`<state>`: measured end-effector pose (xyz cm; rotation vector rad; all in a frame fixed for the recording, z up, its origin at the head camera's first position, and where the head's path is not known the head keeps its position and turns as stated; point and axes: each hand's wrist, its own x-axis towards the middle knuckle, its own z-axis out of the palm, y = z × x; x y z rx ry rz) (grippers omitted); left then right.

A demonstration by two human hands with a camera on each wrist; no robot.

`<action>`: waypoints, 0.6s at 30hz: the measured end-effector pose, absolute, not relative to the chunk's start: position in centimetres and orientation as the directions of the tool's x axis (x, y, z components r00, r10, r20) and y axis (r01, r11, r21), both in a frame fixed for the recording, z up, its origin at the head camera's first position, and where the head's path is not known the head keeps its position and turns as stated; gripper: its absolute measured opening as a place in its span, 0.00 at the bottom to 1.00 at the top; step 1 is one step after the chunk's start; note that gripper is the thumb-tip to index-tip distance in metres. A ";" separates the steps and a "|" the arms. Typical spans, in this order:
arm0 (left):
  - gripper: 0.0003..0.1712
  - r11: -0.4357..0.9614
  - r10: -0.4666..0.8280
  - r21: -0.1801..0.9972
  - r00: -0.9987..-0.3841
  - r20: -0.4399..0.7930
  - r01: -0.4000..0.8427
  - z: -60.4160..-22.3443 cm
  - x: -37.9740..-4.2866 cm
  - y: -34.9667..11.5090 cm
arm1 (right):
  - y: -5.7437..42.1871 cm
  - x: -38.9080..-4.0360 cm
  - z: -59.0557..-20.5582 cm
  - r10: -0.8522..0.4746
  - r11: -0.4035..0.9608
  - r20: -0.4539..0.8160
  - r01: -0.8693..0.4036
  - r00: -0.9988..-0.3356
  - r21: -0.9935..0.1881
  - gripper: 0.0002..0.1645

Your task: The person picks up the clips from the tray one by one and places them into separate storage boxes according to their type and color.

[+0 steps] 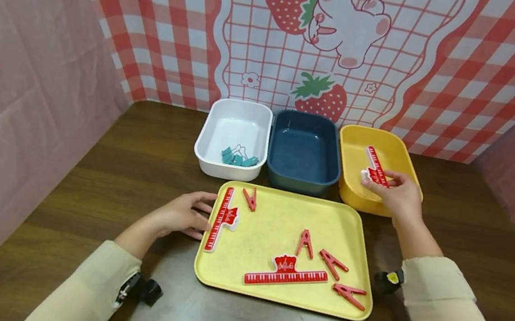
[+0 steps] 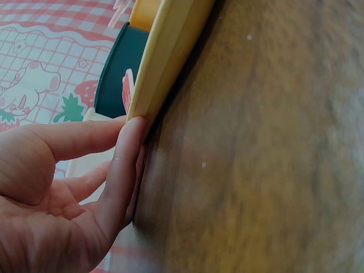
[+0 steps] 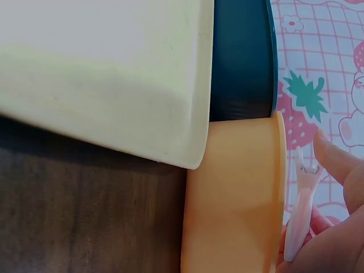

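Observation:
Over the yellow bin (image 1: 349, 190), my right hand (image 1: 402, 196) holds a red-and-white sheet-music clip (image 1: 377, 166) with a piano-key strip, between thumb and fingers. In the right wrist view the clip (image 3: 301, 213) appears edge-on beside the thumb. My left hand (image 1: 184, 213) rests its fairly straight fingertips against the left edge of the yellow tray (image 1: 280, 210). Close to those fingers lies a second piano-key clip (image 1: 220, 222) on the tray. Another such clip (image 1: 287, 273) is near the tray's front edge. Around them lie several red clothespins (image 1: 306, 243).
Behind the tray, a white bin (image 1: 206, 146) with teal clips (image 1: 239, 157), a dark blue bin (image 1: 303, 171) and the yellow one stand side by side. A checked cloth (image 1: 174, 16) with strawberries hangs behind the wooden table (image 1: 134, 162). Pink cloth (image 1: 24, 59) borders both sides.

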<state>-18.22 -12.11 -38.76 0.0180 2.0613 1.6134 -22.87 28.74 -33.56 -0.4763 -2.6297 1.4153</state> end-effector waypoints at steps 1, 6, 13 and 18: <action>0.39 0.292 0.323 0.910 -0.865 -0.384 -0.295 -38.7 -18.2 -12.1 | 28.8 -23.0 -33.5 0.335 0.511 -0.049 0.225 -0.941 -0.830 0.51; 0.39 0.293 0.325 0.911 -0.865 -0.382 -0.292 -38.6 -18.1 -12.1 | 28.9 -23.8 -33.5 0.371 0.506 -0.057 0.253 -0.927 -0.825 0.51; 0.39 0.295 0.312 0.907 -0.867 -0.389 -0.301 -38.8 -18.2 -12.1 | 29.0 -24.9 -33.4 0.408 0.462 -0.087 0.287 -0.909 -0.839 0.53; 0.39 0.297 0.309 0.905 -0.867 -0.391 -0.303 -38.8 -18.2 -12.1 | 28.7 -25.7 -33.4 0.432 0.414 -0.112 0.307 -0.895 -0.857 0.51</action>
